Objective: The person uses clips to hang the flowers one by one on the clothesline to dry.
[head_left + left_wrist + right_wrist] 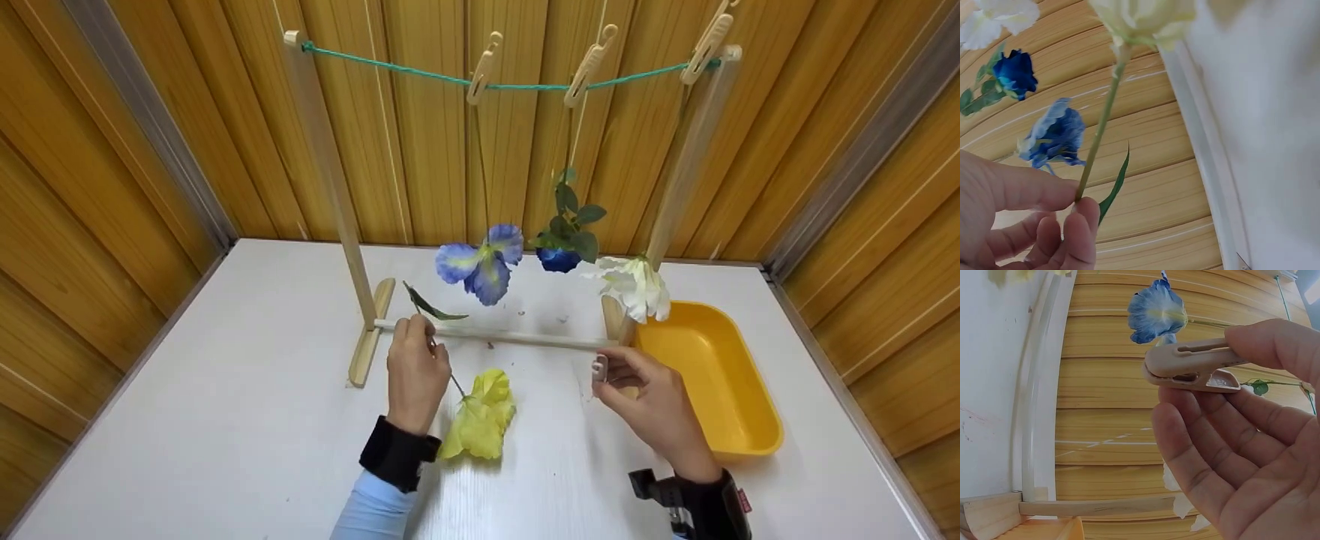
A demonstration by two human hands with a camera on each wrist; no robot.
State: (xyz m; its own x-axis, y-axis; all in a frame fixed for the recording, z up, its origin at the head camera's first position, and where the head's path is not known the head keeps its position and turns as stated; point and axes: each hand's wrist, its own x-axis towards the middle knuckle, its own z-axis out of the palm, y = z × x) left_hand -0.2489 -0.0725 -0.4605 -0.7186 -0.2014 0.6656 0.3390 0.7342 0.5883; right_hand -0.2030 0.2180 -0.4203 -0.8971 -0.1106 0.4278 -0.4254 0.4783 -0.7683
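My left hand (418,367) pinches the thin stem of a yellow flower (480,420), whose head hangs downward just above the white table. A long green leaf (431,306) sticks out past the fingers. In the left wrist view the stem (1100,126) runs between thumb and fingertips. My right hand (651,397) holds a beige clothespin (1193,363) between thumb and fingers, to the right of the yellow flower. Three flowers hang head down from the green cord (405,69), each by a clothespin: a purple-blue iris (484,262), a blue rose (559,259) and a white flower (636,289).
The cord is tied between two wooden posts (330,172) joined by a low crossbar (525,339). A yellow plastic basin (739,375) stands by the right post. Wood-panelled walls (427,150) enclose the white table (225,420) at the back and sides.
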